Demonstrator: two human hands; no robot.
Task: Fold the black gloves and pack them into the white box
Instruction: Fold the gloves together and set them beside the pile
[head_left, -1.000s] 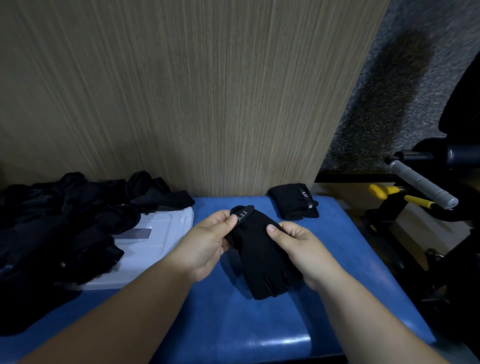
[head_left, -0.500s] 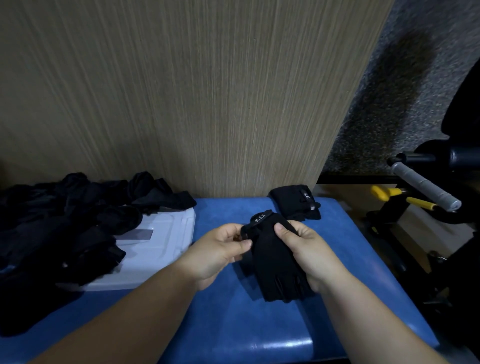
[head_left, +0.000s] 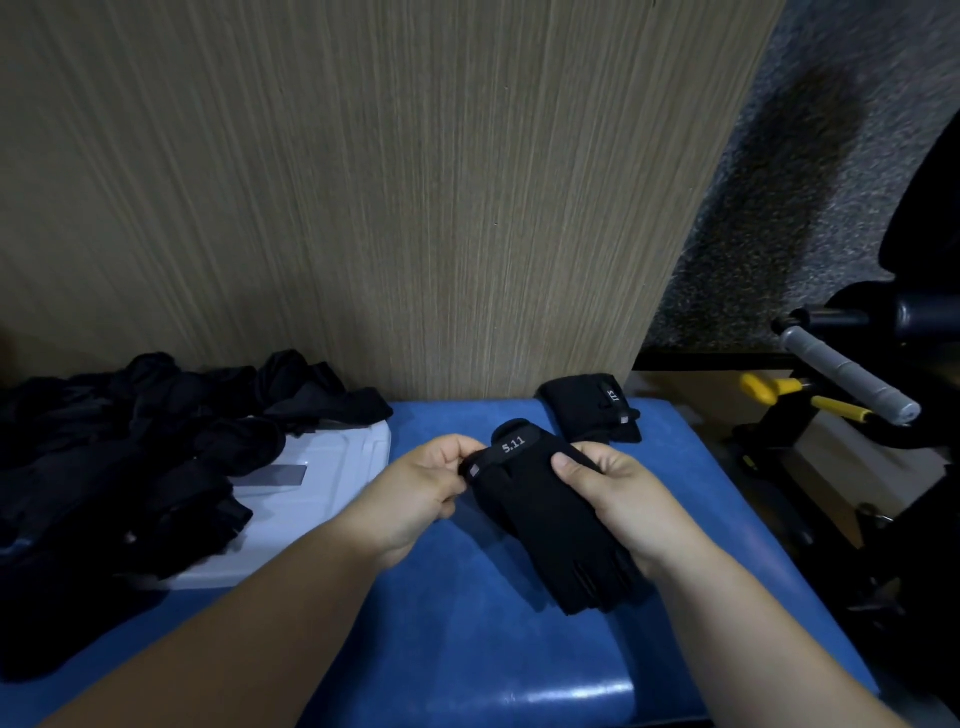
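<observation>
Now, from the head camera: held a black fingerless glove (head_left: 550, 525) just above the blue padded bench (head_left: 467, 649), between both hands. Pinched the free end of its "5.11" wrist strap (head_left: 511, 447) with the left hand (head_left: 415, 499), thumb and curled fingers closed on the tab. Gripped the glove's right edge with the right hand (head_left: 618, 499), thumb laid across the back and fingers wrapped underneath. Ran the glove's long axis from the cuff, far and slightly left, down to the finger openings, near and to the right. Kept the strap end on the cuff's left side, so nearer the left hand. Judged the coming move, drawing the strap across and pressing it shut, to fall to that hand, with the right hand as anchor. Left the white box (head_left: 332, 467) well off to the left, partly buried under a heap of loose black gloves (head_left: 130, 457). Left one folded glove (head_left: 592, 408) at the bench's far edge, just beyond the held one and near the wood-grain panel (head_left: 363, 182).

Against half a second earlier: drew the strap farther out to the left and flatter across the cuff, so that the lettering read plainly. Kept the right-hand grip much as before. Moved neither the box, the heap nor the folded glove.
</observation>
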